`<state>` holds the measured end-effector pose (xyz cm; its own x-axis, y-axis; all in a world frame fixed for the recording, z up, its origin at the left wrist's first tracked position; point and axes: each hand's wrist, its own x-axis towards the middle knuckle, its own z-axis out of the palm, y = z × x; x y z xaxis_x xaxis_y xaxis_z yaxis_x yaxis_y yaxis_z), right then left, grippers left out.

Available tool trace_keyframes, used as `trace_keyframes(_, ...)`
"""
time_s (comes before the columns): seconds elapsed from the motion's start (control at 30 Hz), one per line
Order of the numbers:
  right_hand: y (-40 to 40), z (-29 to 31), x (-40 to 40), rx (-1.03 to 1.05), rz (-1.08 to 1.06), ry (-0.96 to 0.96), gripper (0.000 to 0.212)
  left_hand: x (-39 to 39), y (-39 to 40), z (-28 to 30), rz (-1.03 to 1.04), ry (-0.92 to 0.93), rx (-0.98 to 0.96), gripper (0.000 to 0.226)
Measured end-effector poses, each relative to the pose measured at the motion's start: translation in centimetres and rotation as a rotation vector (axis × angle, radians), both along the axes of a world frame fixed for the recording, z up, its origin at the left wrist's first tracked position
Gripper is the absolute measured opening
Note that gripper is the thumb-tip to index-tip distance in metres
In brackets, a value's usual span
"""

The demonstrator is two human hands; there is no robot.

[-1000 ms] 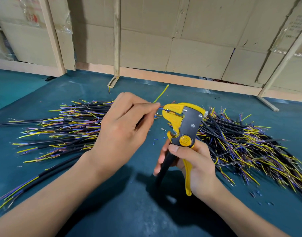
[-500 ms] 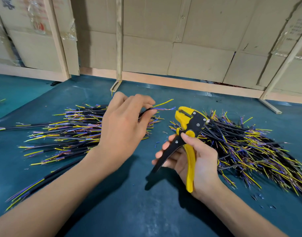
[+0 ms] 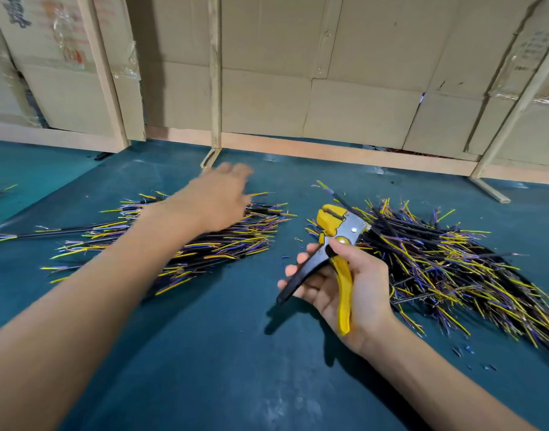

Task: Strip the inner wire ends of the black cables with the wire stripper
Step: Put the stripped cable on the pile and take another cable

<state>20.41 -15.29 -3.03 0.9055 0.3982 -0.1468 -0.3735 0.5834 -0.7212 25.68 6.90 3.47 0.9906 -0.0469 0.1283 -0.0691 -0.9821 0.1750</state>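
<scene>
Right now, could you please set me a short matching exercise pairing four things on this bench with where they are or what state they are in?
Things:
1. left hand
2. right hand
3. wire stripper
4. right cable pile

Descriptions:
A. lying loose on the green mat
B. gripping the tool's handles
C. blurred, stretched out above the left cable pile
D. yellow and black, handles spread apart

Pairs: 1-C, 2-B, 3-D, 4-A
</scene>
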Motion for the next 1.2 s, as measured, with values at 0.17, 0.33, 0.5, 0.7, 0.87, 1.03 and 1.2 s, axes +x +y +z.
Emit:
trace_keyframes(0.17, -0.7, 0.2, 0.4, 0.243, -0.015, 0.012, 0.032, -2.2, 2.1, -2.6, 0.064, 0.049, 0.108, 0.021)
trace_keyframes(0.33, -2.4, 0.9, 0.9, 0.314, -0.008, -0.037, 0.032, -4.0, 1.4, -4.0, 0.04, -0.361, 0.153, 0.018)
trace_keyframes(0.5, -2.3, 1.2, 0.8, 0.232, 0.002, -0.099, 0.03, -5.7, 0.0, -3.0, -0.075, -0.747, -0.071, 0.02)
trace_keyframes(0.7, -2.0, 1.3, 0.5, 0.027, -0.048, -0.222, 0.02, -6.5, -2.0, -3.5, -0.317, -0.668, -0.412, 0.029)
trace_keyframes(0.87, -2.1, 1.5, 0.3, -0.044, -0.096, -0.336, 0.018, -6.5, -4.1, -4.7, -0.343, -0.067, -1.237, 0.024)
trace_keyframes(1.03, -2.1, 1.9, 0.3, -0.164, -0.223, -0.443, 0.018, -7.1, -4.8, -5.4, -0.443, 0.147, -1.246, 0.017)
trace_keyframes(1.2, -2.5, 1.9, 0.3, -0.217, -0.276, -0.459, 0.009, -7.0, -4.8, -5.3, -0.44, 0.215, -1.244, 0.017)
